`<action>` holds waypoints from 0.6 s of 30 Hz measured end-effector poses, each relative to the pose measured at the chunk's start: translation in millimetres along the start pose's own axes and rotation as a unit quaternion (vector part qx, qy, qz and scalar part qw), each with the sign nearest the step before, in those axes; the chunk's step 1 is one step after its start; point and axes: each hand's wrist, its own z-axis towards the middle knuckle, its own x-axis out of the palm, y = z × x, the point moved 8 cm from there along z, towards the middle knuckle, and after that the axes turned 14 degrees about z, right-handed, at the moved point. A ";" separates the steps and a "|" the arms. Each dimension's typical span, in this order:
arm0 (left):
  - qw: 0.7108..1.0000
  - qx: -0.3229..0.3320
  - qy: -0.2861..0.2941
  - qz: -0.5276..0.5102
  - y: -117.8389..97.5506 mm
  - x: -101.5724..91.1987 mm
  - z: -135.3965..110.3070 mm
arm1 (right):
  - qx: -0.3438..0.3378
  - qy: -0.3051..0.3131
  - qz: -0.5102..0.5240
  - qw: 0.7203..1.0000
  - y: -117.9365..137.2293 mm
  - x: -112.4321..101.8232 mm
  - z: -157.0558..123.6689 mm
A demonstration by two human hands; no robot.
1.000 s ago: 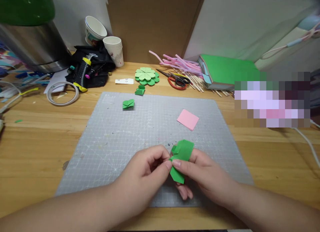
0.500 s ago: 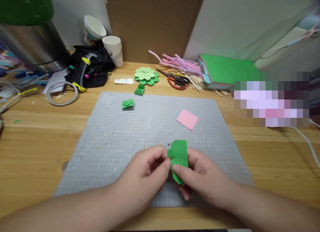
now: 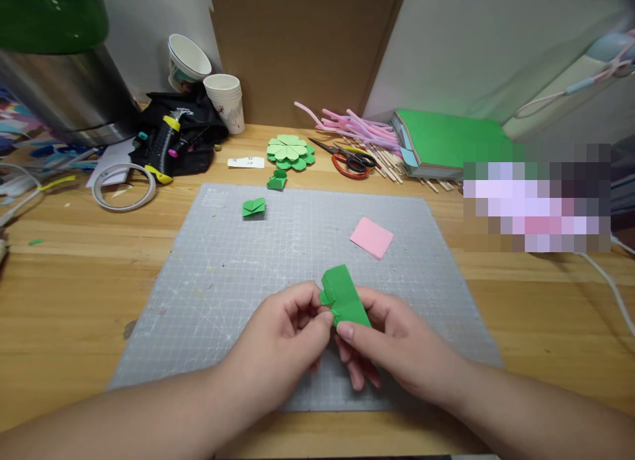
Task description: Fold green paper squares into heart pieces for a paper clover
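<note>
The person's left hand (image 3: 290, 334) pinches the left edge of a folded green paper (image 3: 347, 296) between thumb and forefinger; the right hand (image 3: 401, 337) grips its lower part, thumb in front and fingers behind. The paper is at the lower centre of the frame, held above a grey cutting mat (image 3: 198, 301). Its long axis slants, the far end toward the upper left and the near end toward the lower right, under the right thumb. A small folded tab juts left from its edge.

Beyond the hands, a pink paper square (image 3: 372, 238) lies right of centre on the mat. Left of it sits a small green folded piece (image 3: 254, 208), its long side running roughly across the frame.

At the upper left, a stack of paper cups (image 3: 223, 102) stands upright, several nested together. Just beside it, a printed cup (image 3: 189, 59) tilts, mouth toward the upper right.
</note>
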 end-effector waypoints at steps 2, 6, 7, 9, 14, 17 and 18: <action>1.000 -0.004 0.006 0.000 0.6 1.0 -0.2 | 0.007 -0.004 -0.005 1.000 -0.1 -0.4 0.6; 1.000 -0.012 0.026 0.006 0.4 5.2 -0.8 | 0.024 0.012 0.004 1.000 -0.4 1.7 1.5; 0.999 -0.011 0.031 0.008 0.0 6.5 -1.2 | 0.029 0.010 0.001 1.000 -0.9 1.3 1.4; 0.999 -0.005 0.038 0.015 -0.1 8.1 -1.8 | 0.039 -0.001 -0.017 0.999 -2.6 -0.2 0.9; 0.992 0.022 0.033 0.117 3.5 4.9 -3.8 | 0.048 -0.018 -0.049 0.997 -6.1 -0.1 -0.3; 0.977 0.029 0.029 0.211 5.1 1.5 -5.1 | 0.054 -0.013 -0.037 0.998 -7.6 2.6 -0.4; 0.976 0.029 0.027 0.215 4.8 0.5 -5.4 | 0.053 -0.012 -0.030 0.998 -7.2 3.0 -0.5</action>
